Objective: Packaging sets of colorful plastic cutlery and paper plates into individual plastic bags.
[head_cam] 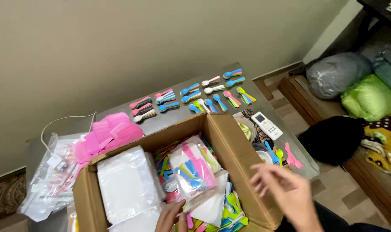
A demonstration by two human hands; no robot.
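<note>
Grey bench [178, 118] against a plain wall carries a cardboard box [230, 146] where the left hand [172, 217] pinches a clear bag of coloured cutlery [194, 169] at its near edge, best lifted straight up, while the right hand [285, 189] hovers spread, empty.

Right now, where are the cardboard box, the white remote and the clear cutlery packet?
cardboard box [230, 141]: head view, right flap.
white remote [266, 125]: head view, middle of its face.
clear cutlery packet [194, 168]: head view, packet's middle.
</note>
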